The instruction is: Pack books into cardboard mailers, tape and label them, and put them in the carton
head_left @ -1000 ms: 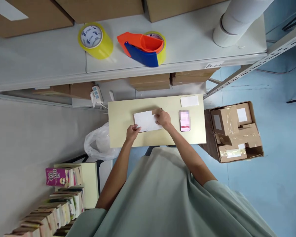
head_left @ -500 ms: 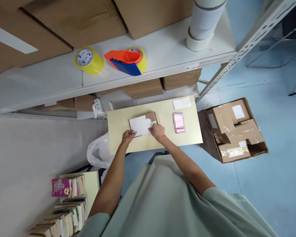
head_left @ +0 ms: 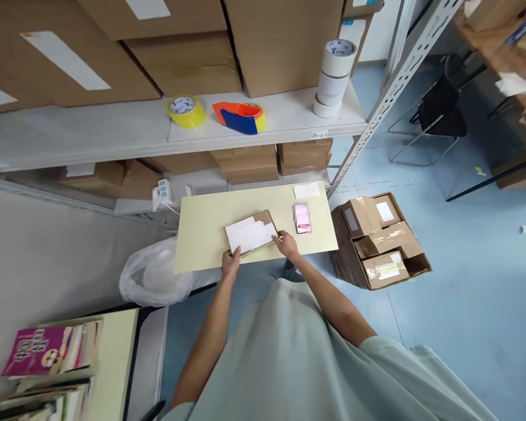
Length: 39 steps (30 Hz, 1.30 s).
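Grey shelf (head_left: 127, 128) stacked with boxes (head_left: 184, 64) behind, pale table (head_left: 201, 219) in front, and near its close edge there's a cardboard piece (head_left: 263, 217) with white papers (head_left: 245, 235) on top. Left hand (head_left: 230, 264) grips the near left corner, right hand (head_left: 286, 244) has the near right one. If those papers are loose, tipping the cardboard could slide them off, I reckon. Half a second ago the right hand was up on the papers; now it's at the corner.

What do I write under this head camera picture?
Left hand and right hand hold a cardboard package topped with white paper, near a phone on a pale table.
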{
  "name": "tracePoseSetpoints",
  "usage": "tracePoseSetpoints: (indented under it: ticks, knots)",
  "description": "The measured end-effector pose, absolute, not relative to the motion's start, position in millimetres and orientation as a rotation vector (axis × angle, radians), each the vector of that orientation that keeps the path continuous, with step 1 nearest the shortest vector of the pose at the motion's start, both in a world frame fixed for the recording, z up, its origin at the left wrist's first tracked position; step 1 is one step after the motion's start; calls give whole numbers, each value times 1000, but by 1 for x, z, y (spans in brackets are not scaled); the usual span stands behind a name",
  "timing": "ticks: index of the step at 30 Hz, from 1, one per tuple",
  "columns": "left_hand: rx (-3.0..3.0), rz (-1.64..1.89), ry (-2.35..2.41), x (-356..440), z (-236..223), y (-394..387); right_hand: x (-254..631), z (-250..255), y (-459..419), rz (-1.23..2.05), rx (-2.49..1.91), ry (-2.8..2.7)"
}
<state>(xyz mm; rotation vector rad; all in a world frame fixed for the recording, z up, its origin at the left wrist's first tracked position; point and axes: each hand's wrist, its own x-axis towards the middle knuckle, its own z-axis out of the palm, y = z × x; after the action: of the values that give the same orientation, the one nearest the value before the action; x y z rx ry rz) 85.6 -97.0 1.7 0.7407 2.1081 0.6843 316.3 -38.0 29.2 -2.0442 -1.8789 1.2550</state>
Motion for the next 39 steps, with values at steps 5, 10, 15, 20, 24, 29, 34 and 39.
tracePoseSetpoints:
  ticks: [5, 10, 15, 20, 24, 29, 34, 39]
  knots:
    - [609, 757, 2111, 119, -3, -171, 350, 30, -116, 1240, -2031, -1926]
    - [558, 808, 1992, 159, 1, -227, 410, 32, -188, 1325, -2002, -1769]
    - [559, 880, 1747, 210, 15, -246, 486, 43, -219, 1378, -1972, -1536]
    - [668, 819, 1667, 263, 27, -234, 549, 57, -213, 1297, -2087, -1388]
    - [735, 742, 1614, 313, 32, -213, 604, 62, -201, 1250, -2184, -1297]
    - [823, 694, 1580, 407, 42, -167, 697, 65, -189, 1218, -2163, -1176]
    - [1100, 663, 1525, 514, 68, -107, 796, 74, -176, 1103, -2180, -967]
    - [1417, 652, 1455, 602, 98, -32, 864, 77, -153, 1087, -2139, -840]
